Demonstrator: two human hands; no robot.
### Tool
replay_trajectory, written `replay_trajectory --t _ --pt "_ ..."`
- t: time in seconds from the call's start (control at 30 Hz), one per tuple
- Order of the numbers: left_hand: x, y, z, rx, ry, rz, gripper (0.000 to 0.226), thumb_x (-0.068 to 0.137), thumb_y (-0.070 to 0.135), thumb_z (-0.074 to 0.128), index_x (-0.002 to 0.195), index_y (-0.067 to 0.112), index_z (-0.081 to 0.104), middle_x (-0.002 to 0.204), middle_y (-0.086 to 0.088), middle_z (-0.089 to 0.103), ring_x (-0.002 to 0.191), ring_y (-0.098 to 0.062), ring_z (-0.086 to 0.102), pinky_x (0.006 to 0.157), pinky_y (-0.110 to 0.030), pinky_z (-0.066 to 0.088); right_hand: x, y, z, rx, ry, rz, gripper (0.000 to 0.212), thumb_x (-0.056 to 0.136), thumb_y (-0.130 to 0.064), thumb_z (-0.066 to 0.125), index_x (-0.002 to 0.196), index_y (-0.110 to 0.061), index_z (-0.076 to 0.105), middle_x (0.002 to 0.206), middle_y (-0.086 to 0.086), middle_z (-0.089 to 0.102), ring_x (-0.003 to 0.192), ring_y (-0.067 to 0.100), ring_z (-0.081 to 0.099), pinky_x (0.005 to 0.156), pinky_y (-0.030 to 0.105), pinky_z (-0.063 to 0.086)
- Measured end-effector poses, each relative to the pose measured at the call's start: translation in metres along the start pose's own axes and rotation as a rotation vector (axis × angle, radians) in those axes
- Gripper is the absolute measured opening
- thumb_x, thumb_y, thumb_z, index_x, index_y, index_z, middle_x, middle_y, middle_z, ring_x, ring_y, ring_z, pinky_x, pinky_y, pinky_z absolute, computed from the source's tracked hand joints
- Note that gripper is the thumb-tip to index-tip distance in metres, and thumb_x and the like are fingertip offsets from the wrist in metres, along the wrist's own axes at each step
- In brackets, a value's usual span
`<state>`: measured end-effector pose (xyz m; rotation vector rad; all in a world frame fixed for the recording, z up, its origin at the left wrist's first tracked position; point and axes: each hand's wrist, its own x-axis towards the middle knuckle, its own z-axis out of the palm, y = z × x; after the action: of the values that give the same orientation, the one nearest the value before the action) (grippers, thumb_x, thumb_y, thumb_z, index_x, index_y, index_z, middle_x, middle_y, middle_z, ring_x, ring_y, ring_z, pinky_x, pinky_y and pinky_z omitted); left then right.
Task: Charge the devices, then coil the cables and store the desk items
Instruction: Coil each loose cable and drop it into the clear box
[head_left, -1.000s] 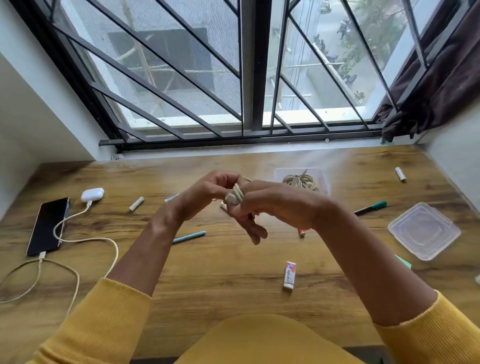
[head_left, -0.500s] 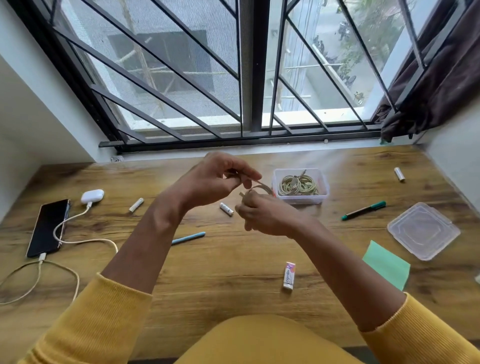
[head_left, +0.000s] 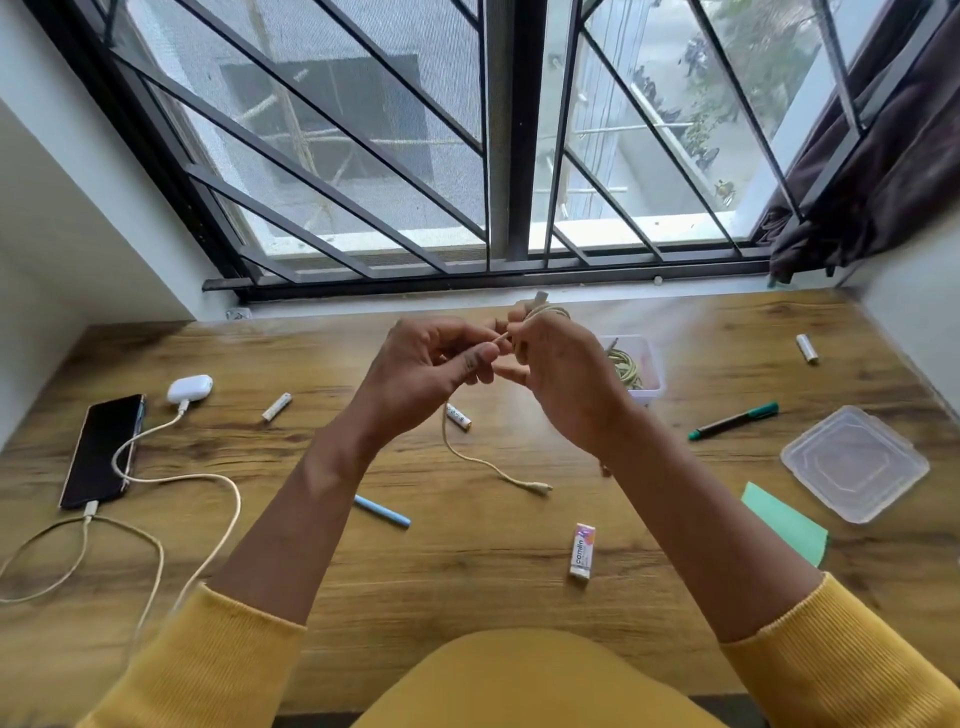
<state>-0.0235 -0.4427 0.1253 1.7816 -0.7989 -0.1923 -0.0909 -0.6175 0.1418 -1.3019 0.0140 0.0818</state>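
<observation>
Above the middle of the wooden desk, my right hand holds a coil of cream cable wound round its fingers. My left hand pinches the same cable beside it. The loose tail hangs down to the desk and ends in a plug. Behind my right hand stands a clear box with another coiled cable inside. At the left lie a black phone and a white earbud case, each with a cable plugged in.
Batteries, a blue pen, a green marker, an eraser, a green sticky note and the clear box lid lie scattered on the desk. A barred window stands behind.
Both hands have risen a little and the coil now sits higher, over my right fingers. A loose cable tail now trails down onto the desk.
</observation>
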Motion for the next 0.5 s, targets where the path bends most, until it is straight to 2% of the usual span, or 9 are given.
replay_trajectory --t 0.1,0.2,0.27,0.33,0.4,0.47,0.5 --pt "-0.010 -0.011 0.008 -0.107 -0.034 -0.055 0.014 0.099 0.014 0.071 0.106 0.021 0.081 0.085 -0.010 0.078 0.076 -0.023 0.071 0.074 -0.036 0.058 0.003 -0.003 -0.002 0.171 -0.027 -0.002 0.027 0.093 -0.035 0.047 0.080 -0.023 0.067 0.104 0.014 0.062 0.105 0.032 0.058 0.091 0.049 0.039" --pt "-0.016 -0.021 0.011 -0.128 -0.078 -0.099 0.012 0.099 0.020 0.070 0.105 0.017 0.080 0.083 -0.004 0.077 0.077 -0.014 0.069 0.074 -0.027 0.055 0.005 -0.007 -0.004 0.282 -0.116 0.013 0.028 0.097 -0.044 0.041 0.088 -0.020 0.052 0.098 0.010 0.066 0.108 0.032 0.064 0.094 0.049 0.037" --pt "-0.017 -0.027 0.009 -0.132 -0.070 -0.114 0.018 0.096 0.030 0.072 0.101 0.016 0.082 0.082 -0.008 0.076 0.077 -0.013 0.068 0.075 -0.029 0.055 0.004 -0.007 -0.005 0.304 -0.185 0.007 0.032 0.096 -0.048 0.045 0.088 -0.017 0.050 0.086 0.013 0.061 0.095 0.036 0.060 0.085 0.047 0.039" --pt "-0.017 -0.030 0.006 -0.152 -0.047 -0.107 0.028 0.090 0.050 0.078 0.094 0.022 0.083 0.086 -0.019 0.075 0.077 -0.017 0.066 0.074 -0.035 0.054 0.003 -0.010 -0.006 0.314 -0.281 0.011 0.039 0.095 -0.049 0.044 0.086 -0.012 0.049 0.070 0.013 0.053 0.081 0.036 0.051 0.077 0.045 0.040" --pt "-0.016 -0.031 0.002 -0.155 -0.016 -0.122 0.039 0.076 0.065 0.084 0.081 0.027 0.080 0.077 -0.013 0.070 0.072 -0.014 0.060 0.068 -0.032 0.050 0.000 -0.015 -0.007 0.302 -0.394 0.027 0.043 0.097 -0.049 0.041 0.083 -0.009 0.048 0.059 0.011 0.046 0.066 0.033 0.047 0.074 0.042 0.045" --pt "-0.012 -0.032 -0.005 -0.147 -0.017 -0.171 0.045 0.066 0.067 0.090 0.069 0.026 0.072 0.068 -0.004 0.059 0.067 -0.015 0.051 0.065 -0.032 0.045 -0.004 -0.023 -0.007 0.271 -0.546 0.059 0.045 0.098 -0.048 0.044 0.082 -0.007 0.049 0.053 0.011 0.039 0.054 0.032 0.038 0.067 0.040 0.048" --pt "-0.011 -0.032 -0.010 -0.130 -0.049 -0.190 0.050 0.063 0.065 0.093 0.067 0.022 0.068 0.067 -0.004 0.056 0.067 -0.018 0.048 0.065 -0.036 0.043 -0.005 -0.024 -0.008 0.233 -0.627 0.090 0.043 0.099 -0.046 0.047 0.082 -0.006 0.049 0.052 0.013 0.036 0.052 0.032 0.035 0.065 0.039 0.049"
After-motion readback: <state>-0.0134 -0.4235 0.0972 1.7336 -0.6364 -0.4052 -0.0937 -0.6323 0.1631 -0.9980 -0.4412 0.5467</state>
